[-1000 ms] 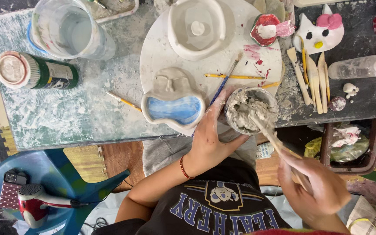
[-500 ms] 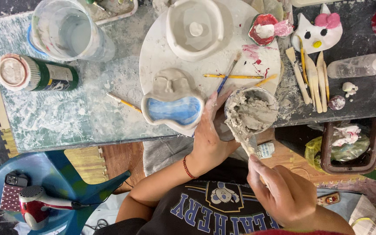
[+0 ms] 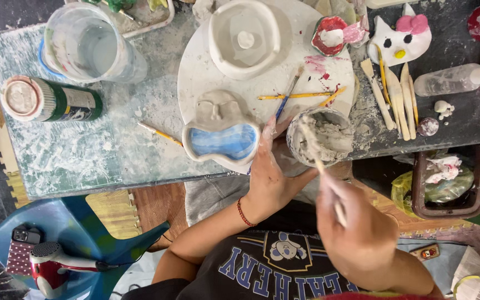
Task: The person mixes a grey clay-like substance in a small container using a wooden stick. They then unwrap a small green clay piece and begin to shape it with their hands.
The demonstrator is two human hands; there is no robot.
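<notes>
Nearest, the right hand [image 3: 356,228] pinches a wooden stick [image 3: 318,158], its tip down in the gray slip. The left hand [image 3: 270,172] wraps the small cup [image 3: 320,136] at the counter [image 3: 84,155] edge. At ten o'clock from the cup sits a blue-glazed clay dish [image 3: 220,141]; farther, a white bowl [image 3: 245,36].

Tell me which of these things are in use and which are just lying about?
In use: left hand holding the cup of grey slip; right hand holding a stirring stick.
Lying about: blue clay dish, green can, plastic jug, hair dryer.
</notes>
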